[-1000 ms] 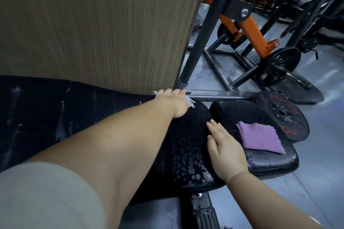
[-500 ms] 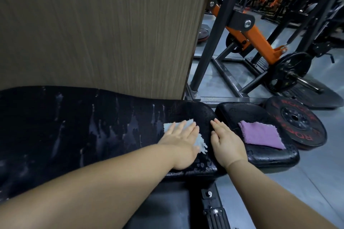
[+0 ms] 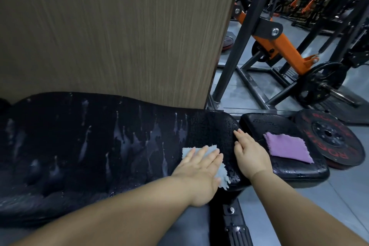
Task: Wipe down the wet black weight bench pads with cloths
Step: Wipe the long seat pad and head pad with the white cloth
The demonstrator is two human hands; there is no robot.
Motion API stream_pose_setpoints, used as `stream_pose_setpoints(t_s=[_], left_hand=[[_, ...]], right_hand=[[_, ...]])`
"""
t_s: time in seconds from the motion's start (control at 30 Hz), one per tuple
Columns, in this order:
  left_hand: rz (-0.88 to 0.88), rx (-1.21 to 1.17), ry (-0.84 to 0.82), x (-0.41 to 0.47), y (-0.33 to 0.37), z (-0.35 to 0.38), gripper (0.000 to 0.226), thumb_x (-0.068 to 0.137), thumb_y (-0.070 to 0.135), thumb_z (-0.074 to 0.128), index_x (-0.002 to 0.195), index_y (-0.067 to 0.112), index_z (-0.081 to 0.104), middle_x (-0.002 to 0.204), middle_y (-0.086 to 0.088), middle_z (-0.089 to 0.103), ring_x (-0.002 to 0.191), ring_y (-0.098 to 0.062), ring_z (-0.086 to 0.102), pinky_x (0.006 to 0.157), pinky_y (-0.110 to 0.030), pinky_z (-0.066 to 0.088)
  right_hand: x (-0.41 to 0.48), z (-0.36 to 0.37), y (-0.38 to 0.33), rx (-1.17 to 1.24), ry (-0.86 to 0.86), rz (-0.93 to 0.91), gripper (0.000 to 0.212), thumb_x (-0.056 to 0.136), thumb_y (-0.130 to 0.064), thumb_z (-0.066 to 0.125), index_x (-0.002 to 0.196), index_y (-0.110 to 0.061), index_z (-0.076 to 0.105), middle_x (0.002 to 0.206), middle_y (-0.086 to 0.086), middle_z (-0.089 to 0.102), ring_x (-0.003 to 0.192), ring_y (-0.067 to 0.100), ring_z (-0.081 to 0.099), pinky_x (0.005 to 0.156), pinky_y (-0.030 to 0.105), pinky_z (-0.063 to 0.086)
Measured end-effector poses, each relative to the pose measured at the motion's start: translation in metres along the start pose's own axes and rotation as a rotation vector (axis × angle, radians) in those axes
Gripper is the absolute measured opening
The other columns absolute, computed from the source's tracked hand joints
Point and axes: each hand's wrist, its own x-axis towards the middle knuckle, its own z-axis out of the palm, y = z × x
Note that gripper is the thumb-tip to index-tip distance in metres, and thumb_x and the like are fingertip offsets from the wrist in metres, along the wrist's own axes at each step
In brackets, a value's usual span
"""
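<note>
- The left hand [image 3: 199,166] presses the pale blue cloth [image 3: 223,174] flat, fingers straight, near the right end of the long bench pad [image 3: 99,146].
- The right hand [image 3: 249,156], fingers straight and holding nothing, rests on that pad's right edge, likely as a brace.
- Beaded water lies just beyond the cloth; firm, overlapping strokes should lift it.
- The purple cloth [image 3: 287,149] lies on the seat pad [image 3: 279,126], right of the long pad.

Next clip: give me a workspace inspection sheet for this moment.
Surface: long bench pad black, wet, streaked; seat pad beaded with droplets.
Job's things: light blue cloth on the long bench pad; purple cloth lying on the seat pad.
Clutter: weight plate beside the seat pad.
Grippers: left hand flat, presses the light blue cloth; right hand flat on the long bench pad's end.
Cables: nothing seen.
Surroundings: wood-grain panel behind the bench; orange-and-black rack beyond.
</note>
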Motion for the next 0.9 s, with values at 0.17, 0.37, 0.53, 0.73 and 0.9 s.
stream_pose_setpoints(t_s=[0.17,0.37,0.53,0.73,0.9], left_hand=[[-0.026,-0.019,-0.005,0.022,-0.008,-0.011,0.058,0.105,0.041,0.011,0.154,0.025,-0.016,0.158,0.013,-0.026,0.143,-0.013,-0.03,0.116,-0.036,-0.021],[-0.059,-0.062,-0.003,0.052,-0.027,-0.026,0.057,0.105,0.041,0.011,0.154,0.026,-0.014,0.158,0.013,-0.024,0.144,-0.012,-0.028,0.117,-0.037,-0.019],[-0.091,-0.096,0.018,0.078,-0.05,-0.039,0.056,0.106,0.04,0.013,0.155,0.027,-0.011,0.159,0.014,-0.021,0.145,-0.012,-0.025,0.117,-0.035,-0.019],[-0.146,-0.101,0.029,0.114,-0.078,-0.055,0.056,0.105,0.04,0.012,0.155,0.026,-0.008,0.161,0.012,-0.017,0.147,-0.014,-0.02,0.119,-0.037,-0.014],[-0.188,-0.102,0.014,0.136,-0.093,-0.068,0.056,0.105,0.04,0.013,0.155,0.025,-0.008,0.162,0.011,-0.014,0.149,-0.015,-0.013,0.119,-0.037,-0.01]], right_hand=[[0.0,0.001,0.0,0.011,0.006,0.001,0.045,0.099,-0.024,0.037,0.143,-0.029,0.043,0.152,-0.013,0.033,0.142,0.006,0.025,0.114,0.028,0.024],[0.001,0.003,0.001,0.009,0.018,-0.002,0.044,0.099,-0.023,0.039,0.142,-0.029,0.044,0.152,-0.014,0.034,0.141,0.005,0.027,0.112,0.026,0.024],[0.001,0.004,0.002,0.01,0.032,-0.011,0.044,0.099,-0.023,0.04,0.142,-0.03,0.045,0.151,-0.015,0.035,0.141,0.005,0.027,0.112,0.025,0.024],[0.004,0.006,0.004,0.006,0.042,-0.022,0.043,0.099,-0.023,0.041,0.141,-0.03,0.046,0.15,-0.015,0.036,0.14,0.004,0.029,0.111,0.022,0.023],[0.005,0.007,0.005,0.008,0.054,-0.021,0.043,0.098,-0.022,0.041,0.14,-0.031,0.046,0.149,-0.017,0.036,0.14,0.003,0.029,0.11,0.02,0.022]])
